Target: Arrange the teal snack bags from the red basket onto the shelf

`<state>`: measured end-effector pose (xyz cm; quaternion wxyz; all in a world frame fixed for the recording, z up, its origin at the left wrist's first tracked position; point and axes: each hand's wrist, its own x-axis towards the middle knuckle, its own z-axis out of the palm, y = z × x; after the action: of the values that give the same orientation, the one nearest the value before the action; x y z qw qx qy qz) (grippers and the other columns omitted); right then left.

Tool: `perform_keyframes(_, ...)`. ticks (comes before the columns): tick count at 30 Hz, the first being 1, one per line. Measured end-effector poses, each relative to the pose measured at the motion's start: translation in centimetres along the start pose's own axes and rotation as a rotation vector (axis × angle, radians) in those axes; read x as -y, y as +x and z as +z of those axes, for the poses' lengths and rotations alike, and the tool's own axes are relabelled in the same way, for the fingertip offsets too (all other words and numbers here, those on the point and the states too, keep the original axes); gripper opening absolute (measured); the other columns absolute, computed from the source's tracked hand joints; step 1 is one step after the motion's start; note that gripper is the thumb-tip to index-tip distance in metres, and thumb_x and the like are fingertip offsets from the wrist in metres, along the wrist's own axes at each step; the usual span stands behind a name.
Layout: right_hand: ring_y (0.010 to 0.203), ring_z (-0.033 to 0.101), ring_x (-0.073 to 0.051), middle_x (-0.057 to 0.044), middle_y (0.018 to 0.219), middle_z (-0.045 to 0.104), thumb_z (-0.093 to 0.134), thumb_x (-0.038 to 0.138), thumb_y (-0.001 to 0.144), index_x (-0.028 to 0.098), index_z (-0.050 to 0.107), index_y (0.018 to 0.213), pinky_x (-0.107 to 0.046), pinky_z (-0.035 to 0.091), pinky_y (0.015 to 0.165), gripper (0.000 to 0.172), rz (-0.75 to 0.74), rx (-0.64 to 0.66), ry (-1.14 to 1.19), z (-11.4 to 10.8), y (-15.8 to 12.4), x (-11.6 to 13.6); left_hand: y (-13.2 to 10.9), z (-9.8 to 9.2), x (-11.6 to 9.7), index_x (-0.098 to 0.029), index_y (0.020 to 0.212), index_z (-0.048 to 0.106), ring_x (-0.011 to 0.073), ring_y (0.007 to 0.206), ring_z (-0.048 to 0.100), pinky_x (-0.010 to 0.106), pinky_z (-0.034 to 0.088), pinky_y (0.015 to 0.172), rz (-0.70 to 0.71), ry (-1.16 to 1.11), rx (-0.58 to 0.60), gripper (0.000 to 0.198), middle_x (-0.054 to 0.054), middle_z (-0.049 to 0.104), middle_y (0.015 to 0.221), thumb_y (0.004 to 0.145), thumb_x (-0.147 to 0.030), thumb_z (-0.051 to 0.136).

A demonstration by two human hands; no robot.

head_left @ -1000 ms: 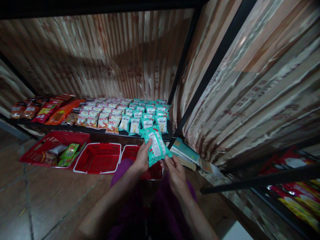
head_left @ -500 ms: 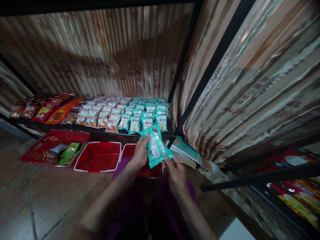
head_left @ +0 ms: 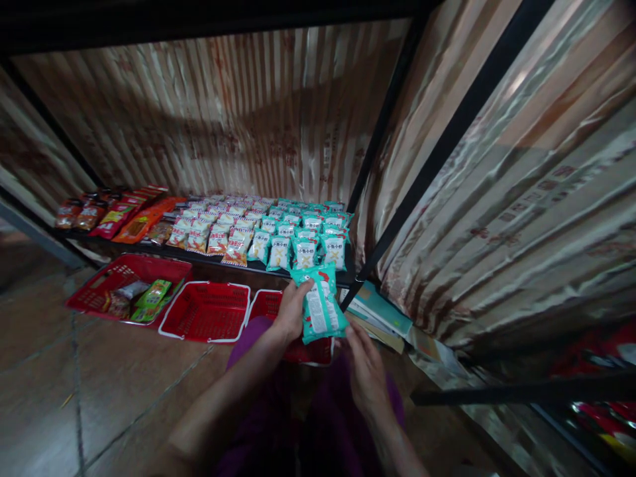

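Observation:
A teal snack bag (head_left: 322, 306) with its printed back facing up is in my left hand (head_left: 293, 310), thumb on top along the left edge. My right hand (head_left: 366, 364) is at the bag's lower right corner with its fingers stretched out; whether they touch the corner I cannot tell. Just beyond, several teal snack bags (head_left: 305, 253) stand in rows at the right end of a low black shelf (head_left: 258, 266). White and orange snack bags (head_left: 237, 245) stand in rows to their left.
Three red baskets are on the tiled floor: a left basket (head_left: 92, 289) with green packets (head_left: 152, 299), a middle basket (head_left: 203, 318), and a right basket (head_left: 263, 305) partly behind my hands. Black shelf posts (head_left: 447, 146) rise at right. Flattened cardboard (head_left: 380, 308) lies beside the shelf.
The view has shifted, so the shelf and baskets appear farther right. The bag has turned slightly more upright. My right fingers, pinching its corner before, are now straighter.

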<state>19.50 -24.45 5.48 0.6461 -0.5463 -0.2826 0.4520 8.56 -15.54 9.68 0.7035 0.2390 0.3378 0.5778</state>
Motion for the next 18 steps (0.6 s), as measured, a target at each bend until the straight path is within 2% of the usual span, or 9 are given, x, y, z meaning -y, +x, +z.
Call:
perform_keyframes(3,0.091,0.066,-0.023,-0.005,0.109,0.070,0.069,0.051,0.070,0.023,0.067,0.104,-0.032,0.054,0.071,0.045,0.018,0.017,-0.003,-0.1,0.4,0.1,-0.1,-0.3,0.4,-0.017,0.086,0.062,0.0142,0.065,0.059,0.027,0.045,0.067,-0.005,0.045,0.012,0.036,0.000,0.066,0.075,0.060,-0.037,0.076)
perform_keyframes(6,0.084,0.068,-0.024,-0.006,0.099,0.073,0.074,0.052,0.064,0.021,0.068,0.100,-0.032,0.055,0.067,0.048,0.057,-0.032,-0.038,-0.5,0.9,-0.7,-0.3,-0.4,0.5,-0.018,0.086,0.063,0.0147,0.065,0.059,0.028,0.045,0.068,-0.013,0.060,0.021,0.037,-0.001,0.066,0.074,0.059,-0.039,0.077)
perform_keyframes(10,0.080,0.069,-0.025,-0.005,0.093,0.074,0.077,0.051,0.059,0.020,0.070,0.097,-0.032,0.055,0.065,0.049,0.076,-0.154,-0.074,-0.9,1.2,-1.6,-0.8,-0.3,0.3,-0.018,0.090,0.064,0.0172,0.075,0.062,0.031,0.046,0.076,-0.051,0.061,0.092,0.041,0.002,0.068,0.085,0.058,-0.040,0.079)
perform_keyframes(15,0.080,0.068,-0.024,-0.005,0.091,0.074,0.077,0.048,0.057,0.019,0.071,0.096,-0.032,0.054,0.068,0.049,0.091,-0.242,-0.042,-0.7,1.1,-0.9,-1.1,-0.6,0.6,-0.018,0.099,0.062,0.0207,0.086,0.064,0.034,0.046,0.084,-0.104,0.079,0.229,0.047,0.007,0.069,0.096,0.060,-0.038,0.080)
perform_keyframes(18,0.079,0.067,-0.024,-0.006,0.089,0.073,0.076,0.050,0.056,0.018,0.071,0.093,-0.033,0.053,0.069,0.050,0.079,-0.234,-0.072,-0.7,1.2,-0.8,-1.1,-1.1,1.3,-0.018,0.102,0.061,0.0222,0.086,0.065,0.037,0.047,0.084,-0.137,0.093,0.240,0.052,0.008,0.068,0.099,0.058,-0.037,0.082)
